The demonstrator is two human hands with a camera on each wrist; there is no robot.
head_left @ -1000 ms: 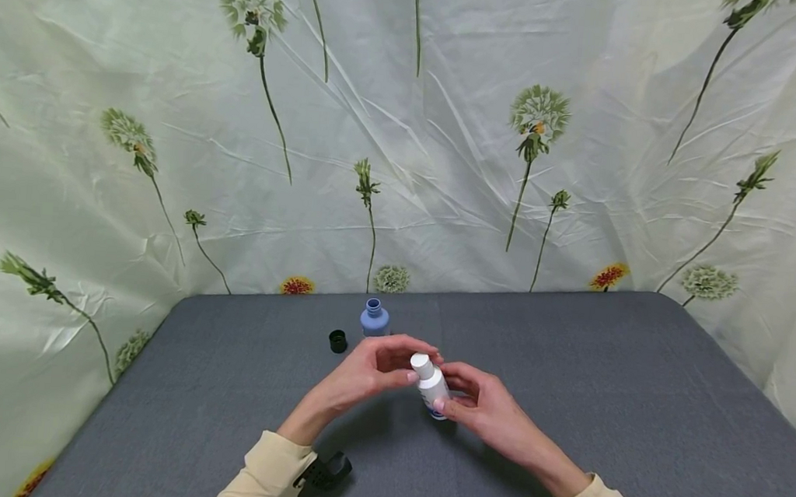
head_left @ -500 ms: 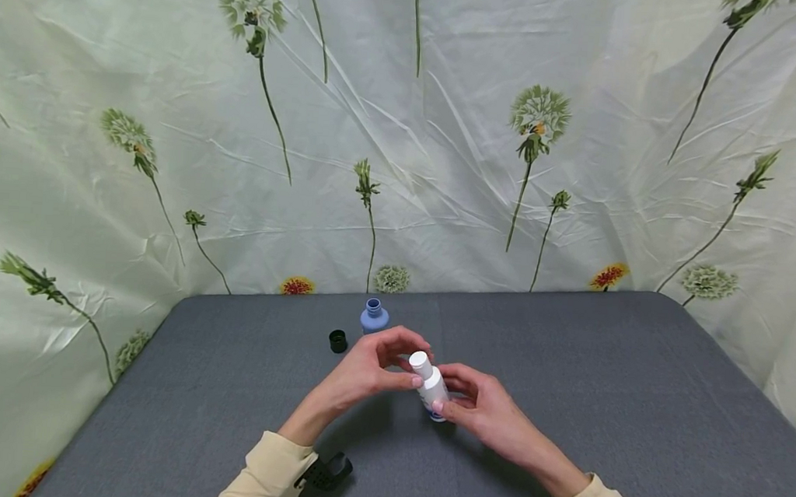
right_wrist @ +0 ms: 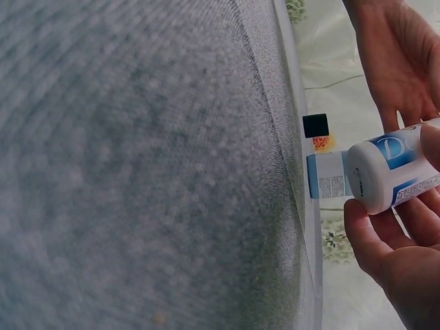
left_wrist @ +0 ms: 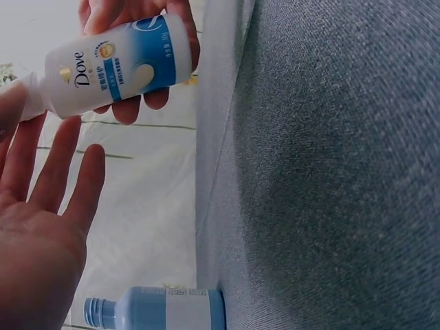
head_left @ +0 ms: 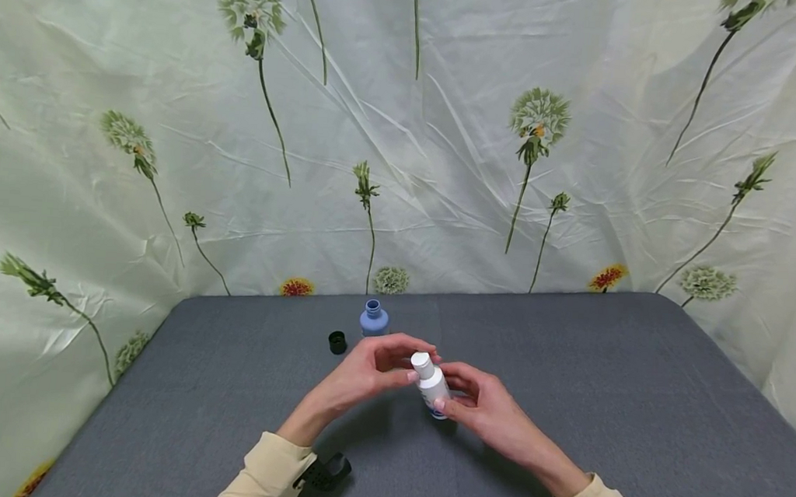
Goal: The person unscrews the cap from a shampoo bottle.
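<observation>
A small white Dove bottle (head_left: 434, 390) with a blue lower label is held tilted above the table, its top leaning left. My right hand (head_left: 490, 412) grips its body, thumb on the near side; in the right wrist view the bottle's round base (right_wrist: 367, 179) shows beside the fingertips. At the neck, my left hand (head_left: 369, 373) pinches the white cap (head_left: 422, 362) between thumb and forefinger. Its other fingers (left_wrist: 82, 179) extend away from the bottle in the left wrist view. The thumb partly hides the cap there.
Behind the left hand stands an uncapped blue bottle (head_left: 373, 321), its threaded neck showing in the left wrist view. A black cap (head_left: 337, 343) lies to its left on the grey table (head_left: 571, 371). A flower-patterned curtain (head_left: 446, 166) hangs behind the table.
Half a second ago the left fingers and cap sat slightly higher and further left; now they are back about where they were a second ago. The right hand stays nearly still.
</observation>
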